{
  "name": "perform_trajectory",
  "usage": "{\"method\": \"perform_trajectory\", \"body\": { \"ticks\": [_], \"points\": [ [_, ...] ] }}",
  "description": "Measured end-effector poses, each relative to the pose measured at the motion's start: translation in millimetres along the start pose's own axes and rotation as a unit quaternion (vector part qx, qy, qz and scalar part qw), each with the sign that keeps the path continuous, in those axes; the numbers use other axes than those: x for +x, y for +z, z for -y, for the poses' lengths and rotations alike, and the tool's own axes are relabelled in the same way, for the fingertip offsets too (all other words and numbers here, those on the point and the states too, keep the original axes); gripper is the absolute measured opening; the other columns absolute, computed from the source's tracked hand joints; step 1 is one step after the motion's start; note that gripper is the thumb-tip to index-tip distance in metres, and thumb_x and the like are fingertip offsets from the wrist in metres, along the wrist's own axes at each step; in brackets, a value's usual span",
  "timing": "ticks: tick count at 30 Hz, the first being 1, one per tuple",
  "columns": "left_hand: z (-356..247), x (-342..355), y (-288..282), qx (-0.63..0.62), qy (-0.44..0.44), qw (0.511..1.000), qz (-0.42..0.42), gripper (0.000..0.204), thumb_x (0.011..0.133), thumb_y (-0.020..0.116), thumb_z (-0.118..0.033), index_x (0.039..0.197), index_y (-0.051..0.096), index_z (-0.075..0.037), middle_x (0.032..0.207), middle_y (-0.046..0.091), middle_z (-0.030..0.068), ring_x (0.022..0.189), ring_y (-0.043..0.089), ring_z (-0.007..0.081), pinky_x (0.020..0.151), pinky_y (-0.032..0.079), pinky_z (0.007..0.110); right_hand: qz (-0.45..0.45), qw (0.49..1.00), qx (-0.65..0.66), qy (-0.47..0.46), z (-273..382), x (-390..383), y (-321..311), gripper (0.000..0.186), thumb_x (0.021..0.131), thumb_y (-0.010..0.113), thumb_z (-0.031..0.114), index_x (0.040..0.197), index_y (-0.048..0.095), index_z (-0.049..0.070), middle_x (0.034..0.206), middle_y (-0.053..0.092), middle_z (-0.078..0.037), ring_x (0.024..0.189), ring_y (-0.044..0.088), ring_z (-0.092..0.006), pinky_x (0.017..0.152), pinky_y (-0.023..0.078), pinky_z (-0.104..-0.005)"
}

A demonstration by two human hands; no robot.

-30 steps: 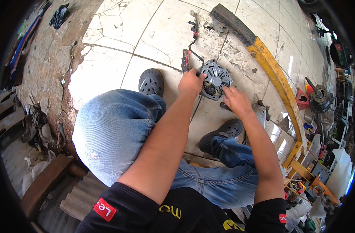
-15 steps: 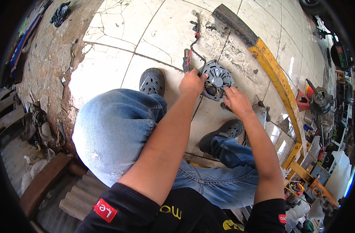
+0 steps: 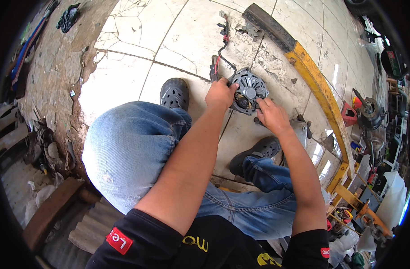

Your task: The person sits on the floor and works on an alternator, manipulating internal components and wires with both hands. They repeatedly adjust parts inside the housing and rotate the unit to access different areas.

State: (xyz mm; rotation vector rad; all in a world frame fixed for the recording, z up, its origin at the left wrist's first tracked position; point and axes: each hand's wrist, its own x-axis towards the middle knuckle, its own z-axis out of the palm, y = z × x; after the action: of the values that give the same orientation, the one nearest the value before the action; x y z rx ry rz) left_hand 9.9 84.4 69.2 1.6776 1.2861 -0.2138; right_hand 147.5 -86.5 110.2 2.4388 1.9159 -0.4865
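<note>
A round grey alternator (image 3: 250,93) with a slotted metal cover stands on the tiles in front of me. My left hand (image 3: 220,93) is closed on its left edge, thumb resting on the rim. At its lower right edge, the curled fingers of my right hand (image 3: 272,113) grip the housing; the exact spot under the fingertips is hidden. A wiring harness (image 3: 226,42) with black and red wires and connectors runs away from beside my left hand. Its dark flat end piece (image 3: 214,67) lies close to the left fingers.
A curved yellow and black metal beam (image 3: 313,77) arcs along the right. My dark clogs (image 3: 175,93) stand on either side of the alternator. A grey metal part (image 3: 299,130) lies right of my right hand. Tools and machine parts (image 3: 371,112) crowd the far right; broken concrete (image 3: 57,67) borders the left.
Both hands keep their hold on the alternator, with hardly any movement. The whole view has shifted very slightly.
</note>
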Motion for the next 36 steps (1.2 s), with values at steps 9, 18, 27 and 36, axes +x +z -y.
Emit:
{"method": "perform_trajectory", "body": {
  "ticks": [9, 18, 27, 36],
  "points": [
    [6, 3, 3, 0.006, 0.056, 0.997, -0.055, 0.056, 0.092, 0.064, -0.047, 0.126, 0.063, -0.003, 0.113, 0.069, 0.0225, 0.109, 0.065, 0.0368, 0.094, 0.050, 0.043, -0.029, 0.999, 0.015, 0.038, 7, -5, 9, 0.036, 0.086, 0.068, 0.019, 0.120, 0.061, 0.011, 0.100, 0.061, -0.010, 0.090, 0.066, -0.0311, 0.073, 0.054, -0.0440],
    [10, 8, 4, 0.018, 0.101, 0.993, -0.051, 0.066, 0.091, 0.063, -0.052, 0.126, 0.061, 0.004, 0.119, 0.066, 0.0268, 0.114, 0.063, 0.0390, 0.100, 0.046, 0.041, -0.040, 0.997, 0.034, 0.050, 7, -7, 10, 0.036, 0.085, 0.066, 0.017, 0.120, 0.062, 0.009, 0.103, 0.060, -0.009, 0.091, 0.067, -0.0285, 0.076, 0.055, -0.0412],
    [17, 17, 1, 0.062, 0.125, 0.988, -0.062, 0.069, 0.092, 0.061, -0.055, 0.126, 0.061, 0.005, 0.119, 0.066, 0.0262, 0.114, 0.063, 0.0384, 0.099, 0.046, 0.042, -0.072, 0.994, 0.069, 0.054, 10, -5, 18, 0.016, 0.091, 0.051, 0.010, 0.102, 0.061, 0.006, 0.102, 0.066, -0.012, 0.093, 0.069, -0.0314, 0.075, 0.057, -0.0450],
    [19, 24, 2, 0.085, 0.123, 0.987, -0.064, 0.068, 0.094, 0.060, -0.055, 0.126, 0.060, 0.005, 0.115, 0.068, 0.0230, 0.107, 0.065, 0.0344, 0.094, 0.048, 0.041, -0.087, 0.992, 0.078, 0.053, 11, -8, 19, 0.014, 0.090, 0.052, 0.011, 0.096, 0.063, 0.005, 0.099, 0.066, -0.014, 0.091, 0.069, -0.0317, 0.074, 0.057, -0.0437]
  ]
}}
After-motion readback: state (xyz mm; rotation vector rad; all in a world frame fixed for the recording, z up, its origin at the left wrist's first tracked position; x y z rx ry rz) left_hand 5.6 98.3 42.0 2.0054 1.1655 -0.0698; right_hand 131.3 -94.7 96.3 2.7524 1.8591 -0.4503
